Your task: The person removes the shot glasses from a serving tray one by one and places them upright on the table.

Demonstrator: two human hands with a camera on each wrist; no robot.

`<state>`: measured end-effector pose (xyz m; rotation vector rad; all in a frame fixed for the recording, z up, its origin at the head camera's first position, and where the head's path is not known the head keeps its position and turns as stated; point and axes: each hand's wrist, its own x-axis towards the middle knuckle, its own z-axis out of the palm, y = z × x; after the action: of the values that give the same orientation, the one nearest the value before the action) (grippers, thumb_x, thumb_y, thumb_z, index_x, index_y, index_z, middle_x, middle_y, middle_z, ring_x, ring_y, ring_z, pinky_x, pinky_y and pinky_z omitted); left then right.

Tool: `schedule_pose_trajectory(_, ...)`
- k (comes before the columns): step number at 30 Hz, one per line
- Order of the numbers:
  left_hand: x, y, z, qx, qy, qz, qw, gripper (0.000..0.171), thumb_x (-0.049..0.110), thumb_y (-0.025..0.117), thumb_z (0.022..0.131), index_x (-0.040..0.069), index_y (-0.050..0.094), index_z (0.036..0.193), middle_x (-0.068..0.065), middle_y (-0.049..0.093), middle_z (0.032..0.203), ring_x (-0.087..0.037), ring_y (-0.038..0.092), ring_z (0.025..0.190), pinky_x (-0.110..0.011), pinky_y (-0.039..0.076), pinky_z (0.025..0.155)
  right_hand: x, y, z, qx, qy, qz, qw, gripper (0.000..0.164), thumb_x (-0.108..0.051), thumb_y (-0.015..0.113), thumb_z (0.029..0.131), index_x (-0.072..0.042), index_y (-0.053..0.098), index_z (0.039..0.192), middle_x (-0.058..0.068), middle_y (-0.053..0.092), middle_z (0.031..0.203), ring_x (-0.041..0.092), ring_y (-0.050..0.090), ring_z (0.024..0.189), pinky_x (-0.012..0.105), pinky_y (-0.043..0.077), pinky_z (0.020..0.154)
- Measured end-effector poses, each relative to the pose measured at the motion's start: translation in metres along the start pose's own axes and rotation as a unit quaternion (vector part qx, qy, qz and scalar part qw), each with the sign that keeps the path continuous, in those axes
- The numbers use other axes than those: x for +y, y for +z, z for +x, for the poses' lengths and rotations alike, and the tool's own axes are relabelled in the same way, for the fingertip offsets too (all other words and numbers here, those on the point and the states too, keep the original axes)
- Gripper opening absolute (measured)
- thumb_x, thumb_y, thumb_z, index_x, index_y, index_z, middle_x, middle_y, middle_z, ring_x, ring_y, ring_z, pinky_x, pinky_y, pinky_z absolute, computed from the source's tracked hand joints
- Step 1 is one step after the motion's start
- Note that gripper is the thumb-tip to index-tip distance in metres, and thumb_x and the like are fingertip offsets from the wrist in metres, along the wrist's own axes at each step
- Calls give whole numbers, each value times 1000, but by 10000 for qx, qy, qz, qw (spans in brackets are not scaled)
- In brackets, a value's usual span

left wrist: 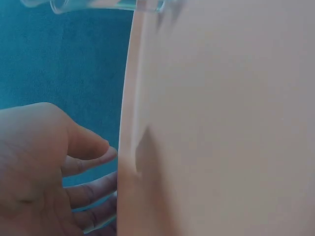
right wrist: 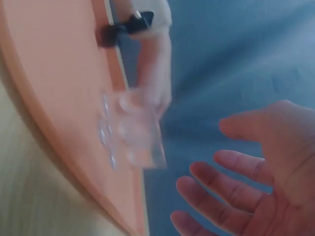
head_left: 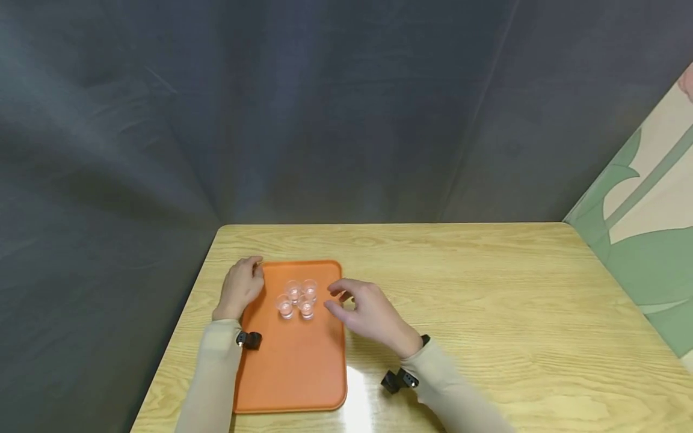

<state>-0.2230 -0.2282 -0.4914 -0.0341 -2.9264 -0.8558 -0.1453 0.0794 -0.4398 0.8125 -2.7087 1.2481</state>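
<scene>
Orange tray (head_left: 292,373) bearing four clear cups (head_left: 306,310)
Left hand (head_left: 240,288) at its left edge, right hand (head_left: 368,310) over its right, both empty, fingers loosely parted

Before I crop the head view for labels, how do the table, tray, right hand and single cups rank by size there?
Largest to smallest:
Table
Tray
Right hand
Cups: the four look about alike, so unranked among themselves.

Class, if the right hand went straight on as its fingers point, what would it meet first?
The right hand would probably meet the clear cups first, though its height over the orange tray is unclear.
</scene>
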Motion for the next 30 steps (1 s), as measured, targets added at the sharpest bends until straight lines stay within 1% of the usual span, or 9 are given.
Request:
schedule_pose_trajectory(2,-1,2,0,-69,-16,2,10000,43,12,45,109,-5,59,145,-31,65,130,-47,64,117,-61,51,102,-3,10,3,-117,-33,7,9999,25,-24,73,101,-9,77,120,9,80,117,23,77,97,42,62,82)
schedule_pose_trajectory(5,-1,4,-1,-149,-72,-22,9999,43,10,44,109,-5,59,146,-31,64,131,-46,64,117,-61,51,103,-6,23,7,-224,-8,-90,9997,25,-25,73,101,-8,77,119,6,80,116,21,77,95,35,62,83)
schedule_pose_trajectory(8,0,6,-1,-161,-200,-42,9997,43,8,42,108,-5,59,146,-30,64,130,-45,64,116,-60,52,103,-5,34,10,-180,-9,-307,9994,26,-27,73,100,-10,78,119,3,80,114,20,77,94,31,61,82)
schedule_pose_trajectory(12,0,5,-1,-122,-235,-23,9996,43,5,43,107,-4,59,145,-30,64,129,-45,64,114,-60,52,102,-1,46,13,-18,-57,-642,9979,22,-29,75,98,-14,78,114,1,80,109,18,76,93,31,59,79)
schedule_pose_trajectory(16,1,3,-1,-129,-195,76,9997,43,5,44,107,-4,59,146,-31,63,129,-46,64,114,-60,52,102,2,53,13,146,-121,-789,9967,20,-29,77,97,-16,78,112,1,80,105,17,75,92,33,59,77)
schedule_pose_trajectory(19,2,2,-1,-171,-211,141,9995,42,7,45,108,-3,58,147,-31,63,132,-46,64,116,-61,52,103,2,56,12,225,-195,-865,9958,19,-29,78,96,-17,78,111,1,80,109,18,76,94,34,60,78)
schedule_pose_trajectory(23,3,1,-1,-219,-212,155,9994,43,9,45,109,-2,58,148,-31,61,134,-47,64,118,-61,51,105,3,59,13,237,-322,-943,9947,13,-29,79,96,-17,77,102,-1,78,110,15,74,94,32,59,78)
schedule_pose_trajectory(27,2,1,-1,-252,-199,146,9994,44,10,46,109,-2,56,149,-31,61,135,-47,63,119,-62,51,105,5,59,13,247,-432,-816,9954,10,-27,81,95,-19,75,94,-5,77,104,13,71,88,28,56,75)
schedule_pose_trajectory(30,1,2,-2,-277,-217,160,9993,44,11,46,109,-1,56,150,-31,60,136,-49,63,121,-62,50,105,6,58,14,227,-374,-617,9971,12,-26,83,93,-18,75,97,-3,76,98,14,69,82,25,53,71)
